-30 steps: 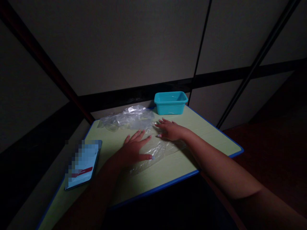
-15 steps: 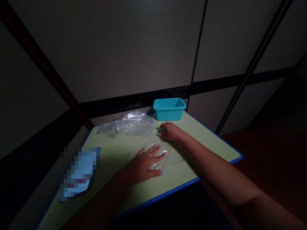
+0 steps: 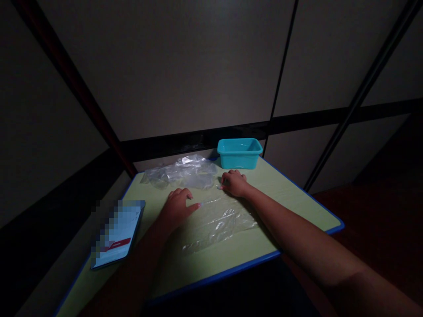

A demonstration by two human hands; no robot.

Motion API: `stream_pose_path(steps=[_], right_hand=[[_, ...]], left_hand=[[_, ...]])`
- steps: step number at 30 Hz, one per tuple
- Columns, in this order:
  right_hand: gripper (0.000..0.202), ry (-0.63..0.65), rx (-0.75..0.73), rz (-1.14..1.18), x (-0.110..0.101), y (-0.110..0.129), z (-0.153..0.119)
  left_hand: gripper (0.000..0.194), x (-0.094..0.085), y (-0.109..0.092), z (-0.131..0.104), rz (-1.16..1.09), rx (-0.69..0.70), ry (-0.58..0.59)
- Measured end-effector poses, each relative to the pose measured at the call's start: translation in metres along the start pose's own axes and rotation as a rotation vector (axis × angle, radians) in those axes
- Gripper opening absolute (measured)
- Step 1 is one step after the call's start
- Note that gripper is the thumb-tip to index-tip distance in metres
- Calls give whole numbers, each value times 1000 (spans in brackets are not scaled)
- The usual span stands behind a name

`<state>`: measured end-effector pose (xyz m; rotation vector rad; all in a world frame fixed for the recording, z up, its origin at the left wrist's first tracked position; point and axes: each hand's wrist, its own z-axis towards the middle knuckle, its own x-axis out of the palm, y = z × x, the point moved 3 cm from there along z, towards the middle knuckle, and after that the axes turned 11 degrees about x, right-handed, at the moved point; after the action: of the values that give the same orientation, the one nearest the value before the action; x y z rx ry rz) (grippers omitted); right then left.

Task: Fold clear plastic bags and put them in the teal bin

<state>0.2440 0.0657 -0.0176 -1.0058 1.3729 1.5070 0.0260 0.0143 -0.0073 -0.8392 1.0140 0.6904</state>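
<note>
A thin clear plastic bag (image 3: 228, 220) lies spread and wrinkled on the table in front of me. My right hand (image 3: 234, 183) is at its far edge, thumb and forefinger pinched together on the film. To the left, my left hand (image 3: 176, 210) hovers over or rests by the bag's far left edge; which of these I cannot tell. Its thumb and fingers are apart and hold nothing. Behind both hands sits a crumpled pile of clear plastic bags (image 3: 188, 171). A turquoise plastic basket (image 3: 239, 159) stands just beyond my right hand.
The pale green table (image 3: 297, 211) has a blue rim. On its left side lies a tablet (image 3: 124, 229) with a lit screen, partly pixelated. Dark-lined cabinet panels (image 3: 198, 79) rise right behind the table. The light is dim.
My left hand has lifted from lying flat on the bag and moved left and away from me, uncovering the film. The right hand stays by the far edge. The view has shifted slightly.
</note>
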Motion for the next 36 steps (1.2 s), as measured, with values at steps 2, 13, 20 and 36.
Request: stream_pose_path(steps=[2, 13, 20, 36], right_hand=[[21, -2, 4, 21, -1, 0, 0], [26, 159, -164, 611, 11, -4, 12], [20, 301, -217, 639, 0, -2, 4], [15, 706, -333, 468, -19, -3, -19]], left_hand=[[28, 3, 9, -1, 11, -61, 55], [31, 9, 17, 0, -48, -32, 118], [33, 10, 21, 0, -81, -15, 133], [31, 11, 23, 0, -84, 8, 160]])
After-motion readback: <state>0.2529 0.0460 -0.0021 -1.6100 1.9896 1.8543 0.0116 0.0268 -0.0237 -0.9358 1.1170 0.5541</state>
